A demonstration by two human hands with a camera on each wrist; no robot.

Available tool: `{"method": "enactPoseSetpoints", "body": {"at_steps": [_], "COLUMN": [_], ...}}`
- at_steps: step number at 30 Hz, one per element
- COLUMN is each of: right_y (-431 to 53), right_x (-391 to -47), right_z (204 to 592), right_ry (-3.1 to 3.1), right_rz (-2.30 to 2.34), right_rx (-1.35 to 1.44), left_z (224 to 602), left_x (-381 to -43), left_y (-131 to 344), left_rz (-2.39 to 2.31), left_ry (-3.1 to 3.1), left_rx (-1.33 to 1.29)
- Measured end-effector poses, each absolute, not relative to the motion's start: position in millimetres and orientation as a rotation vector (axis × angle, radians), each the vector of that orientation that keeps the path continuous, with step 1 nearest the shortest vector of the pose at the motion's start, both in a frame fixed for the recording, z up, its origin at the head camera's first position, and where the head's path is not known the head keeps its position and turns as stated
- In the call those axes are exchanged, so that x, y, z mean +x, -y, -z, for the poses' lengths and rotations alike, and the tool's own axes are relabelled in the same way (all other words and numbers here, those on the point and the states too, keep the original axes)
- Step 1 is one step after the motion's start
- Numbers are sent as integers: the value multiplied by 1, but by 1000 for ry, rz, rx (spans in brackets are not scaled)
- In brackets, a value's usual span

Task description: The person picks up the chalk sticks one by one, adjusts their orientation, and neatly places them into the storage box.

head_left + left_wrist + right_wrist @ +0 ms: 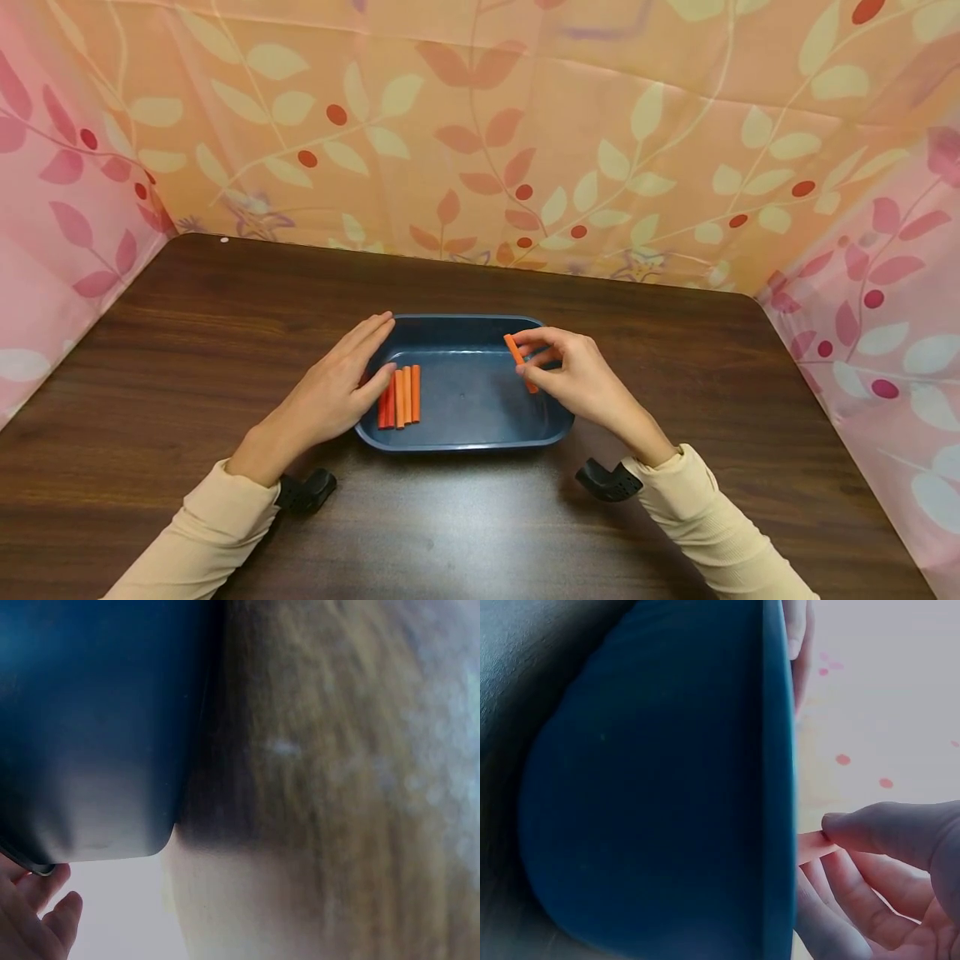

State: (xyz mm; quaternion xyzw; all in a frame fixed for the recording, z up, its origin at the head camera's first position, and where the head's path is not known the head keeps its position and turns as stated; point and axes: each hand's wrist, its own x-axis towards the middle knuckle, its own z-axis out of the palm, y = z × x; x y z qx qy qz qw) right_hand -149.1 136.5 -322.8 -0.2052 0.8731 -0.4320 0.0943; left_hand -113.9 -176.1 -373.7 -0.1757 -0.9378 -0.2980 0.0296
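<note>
A dark blue rectangular tray (pixel 465 417) with rounded corners sits on the table in the head view. My right hand (pixel 566 367) pinches a slim orange stick (pixel 514 349) between thumb and fingers, tilted over the tray's right end. In the right wrist view, the tray's wall hides much of that stick. At the left rim, my left hand (pixel 337 392) lies with its fingers extended and its thumb over the inside. Close beside that thumb, several red and orange sticks (pixel 407 400) lie side by side in the tray's left end.
A dark brown wooden table (pixel 675 350) spreads around the tray. Behind it and along both sides hangs a floral cloth (pixel 480 150). Black wrist straps (pixel 611 481) show below the hands, and a small white spot (pixel 224 240) marks the table's far left edge.
</note>
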Motion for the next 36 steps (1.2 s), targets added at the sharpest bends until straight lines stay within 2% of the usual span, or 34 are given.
{"method": "enactPoseSetpoints", "body": {"at_steps": [16, 36], "right_y": [-113, -90], "right_x": [-154, -159], "right_z": [333, 340], "right_ry": [-2575, -2469], "right_rz": [1182, 1159], "right_rx": [-649, -537], "left_z": [373, 374], "left_x": [-114, -114], "left_y": [175, 176], "left_rz": [927, 940], "left_ry": [2890, 2882], "left_rx": [-542, -553]}}
